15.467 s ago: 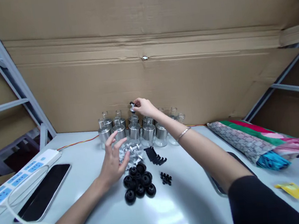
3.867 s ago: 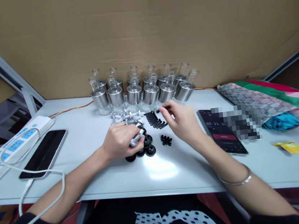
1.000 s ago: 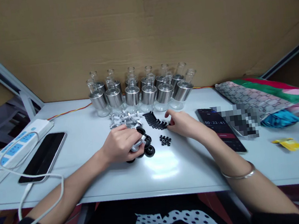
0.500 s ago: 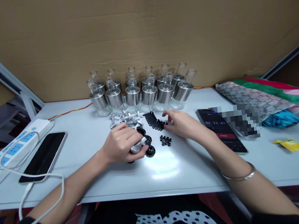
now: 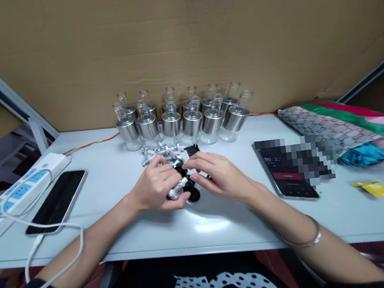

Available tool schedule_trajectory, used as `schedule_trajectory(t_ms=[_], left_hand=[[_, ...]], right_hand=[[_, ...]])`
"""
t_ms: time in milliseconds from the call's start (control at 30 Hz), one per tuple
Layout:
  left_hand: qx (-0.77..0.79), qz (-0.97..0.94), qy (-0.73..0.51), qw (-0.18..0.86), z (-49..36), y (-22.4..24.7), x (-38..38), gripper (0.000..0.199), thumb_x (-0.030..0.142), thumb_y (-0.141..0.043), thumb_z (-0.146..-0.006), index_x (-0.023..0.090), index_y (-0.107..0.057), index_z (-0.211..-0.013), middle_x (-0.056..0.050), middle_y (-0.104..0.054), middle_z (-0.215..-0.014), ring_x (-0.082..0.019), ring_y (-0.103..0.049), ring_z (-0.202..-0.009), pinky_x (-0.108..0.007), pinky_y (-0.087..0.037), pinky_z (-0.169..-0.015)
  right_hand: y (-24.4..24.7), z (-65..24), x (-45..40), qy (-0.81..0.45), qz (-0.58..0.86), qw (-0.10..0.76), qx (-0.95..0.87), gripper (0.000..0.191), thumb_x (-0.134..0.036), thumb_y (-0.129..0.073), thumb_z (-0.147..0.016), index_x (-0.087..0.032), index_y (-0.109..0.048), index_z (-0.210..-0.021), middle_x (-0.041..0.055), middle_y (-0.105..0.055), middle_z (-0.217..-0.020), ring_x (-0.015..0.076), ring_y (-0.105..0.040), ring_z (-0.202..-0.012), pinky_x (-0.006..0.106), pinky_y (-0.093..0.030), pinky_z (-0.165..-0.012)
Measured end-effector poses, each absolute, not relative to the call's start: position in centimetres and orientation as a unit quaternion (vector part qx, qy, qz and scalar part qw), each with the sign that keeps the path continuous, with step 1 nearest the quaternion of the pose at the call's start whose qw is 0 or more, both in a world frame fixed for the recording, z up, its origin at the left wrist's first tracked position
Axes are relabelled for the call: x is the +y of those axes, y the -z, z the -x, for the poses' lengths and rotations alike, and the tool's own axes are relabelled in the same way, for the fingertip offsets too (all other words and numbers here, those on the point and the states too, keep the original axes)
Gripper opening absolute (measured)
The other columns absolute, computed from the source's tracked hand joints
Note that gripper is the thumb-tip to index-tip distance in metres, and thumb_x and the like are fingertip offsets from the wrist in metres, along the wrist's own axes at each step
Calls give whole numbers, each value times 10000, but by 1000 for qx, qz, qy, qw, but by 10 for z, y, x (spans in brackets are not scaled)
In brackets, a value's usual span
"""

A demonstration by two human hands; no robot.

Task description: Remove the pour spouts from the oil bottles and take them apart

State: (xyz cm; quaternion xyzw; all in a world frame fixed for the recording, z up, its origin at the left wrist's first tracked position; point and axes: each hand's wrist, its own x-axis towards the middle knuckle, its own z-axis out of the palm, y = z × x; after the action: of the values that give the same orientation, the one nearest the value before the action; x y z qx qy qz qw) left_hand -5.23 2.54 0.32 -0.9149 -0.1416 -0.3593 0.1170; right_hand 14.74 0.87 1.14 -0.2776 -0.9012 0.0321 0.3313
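My left hand [image 5: 158,185] is closed around a silver metal fitting [image 5: 176,190], whose narrow end points to the right. My right hand [image 5: 217,174] has come up beside it, thumb and fingers drawn together near that end; whatever they hold is too small or hidden to name. Black round caps [image 5: 193,195] lie on the table just under and between the hands. Behind the hands is a loose heap of silver metal parts [image 5: 165,153]. A row of thin black tubes [image 5: 192,149] shows partly beyond my right fingers, which cover the rest.
Two rows of glass bottles with steel sleeves [image 5: 171,123] stand along the cardboard wall. On the left lie a dark phone [image 5: 57,202], a power strip [image 5: 19,193] and a white cable. A phone with a timer [image 5: 286,174], a yellow packet [image 5: 374,189] and colourful bags [image 5: 337,126] are on the right.
My right hand has moved left from the row of black tubes to the silver fitting, covering the small black rings. My left hand keeps its grip in nearly the same place.
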Motion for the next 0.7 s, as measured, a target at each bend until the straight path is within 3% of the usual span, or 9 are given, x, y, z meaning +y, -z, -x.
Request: schedule_trajectory(t_ms=[233,700], left_hand=[[-133,919,355,107,52,-4,27,275,309,-408,-847,189,-463,-606,23,-535,-485,-123,-437,-458,-311,-401,-623],[-141,925,326,136,51,0,28,265,280,-432,-865,184,-470,-621,26,-547,-513,-117,-449,-489,-287,-400,-652]], right_hand=[[-6,-140,7,20,255,332,-908,256,-233,-342,-969,-146,-578,-919,44,-605,-694,142,-522,-614,255,-386,-587],[-10,-141,4,-175,307,295,-888,280,-253,-295,-958,-200,-422,-714,-18,-475,-617,107,-432,-549,218,-340,-555]])
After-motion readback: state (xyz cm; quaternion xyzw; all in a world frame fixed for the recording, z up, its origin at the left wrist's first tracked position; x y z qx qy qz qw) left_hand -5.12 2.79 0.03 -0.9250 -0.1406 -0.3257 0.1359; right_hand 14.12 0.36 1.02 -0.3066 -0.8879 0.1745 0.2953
